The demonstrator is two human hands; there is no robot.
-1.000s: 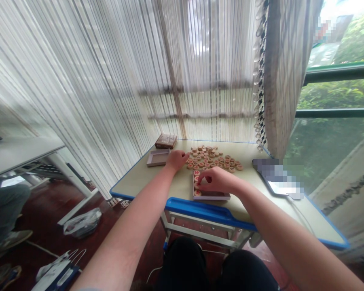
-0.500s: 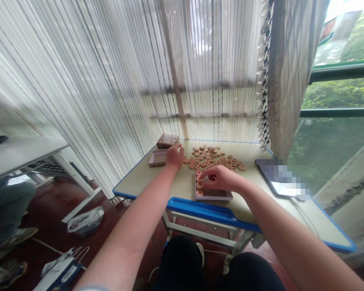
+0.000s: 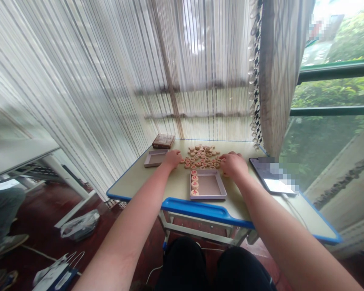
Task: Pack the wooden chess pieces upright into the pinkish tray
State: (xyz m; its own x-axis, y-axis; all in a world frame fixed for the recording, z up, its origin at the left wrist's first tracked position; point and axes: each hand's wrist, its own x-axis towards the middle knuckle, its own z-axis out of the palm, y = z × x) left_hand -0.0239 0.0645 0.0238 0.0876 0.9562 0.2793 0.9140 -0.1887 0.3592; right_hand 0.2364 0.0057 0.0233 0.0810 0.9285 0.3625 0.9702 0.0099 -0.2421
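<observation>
Several round wooden chess pieces [image 3: 202, 157] lie scattered on a beige desk [image 3: 176, 184] with a blue rim. My left hand [image 3: 172, 158] rests palm down at the pile's left edge, fingers curled over pieces. My right hand [image 3: 233, 163] lies on the pile's right edge, fingers bent down onto pieces; what they hold is hidden. In front of the pile sits a shallow box tray [image 3: 220, 184] with a column of red-marked pieces [image 3: 194, 182] along its left wall.
A second empty tray [image 3: 155, 158] and a brown box [image 3: 163, 140] sit at the desk's far left. A tablet [image 3: 271, 181] lies on the right with a cable. Striped curtains hang behind. Another person's legs, bags and a white table stand to the left.
My right hand left the tray and moved up and right onto the pile of pieces. My left hand shifted slightly toward the pile's left edge.
</observation>
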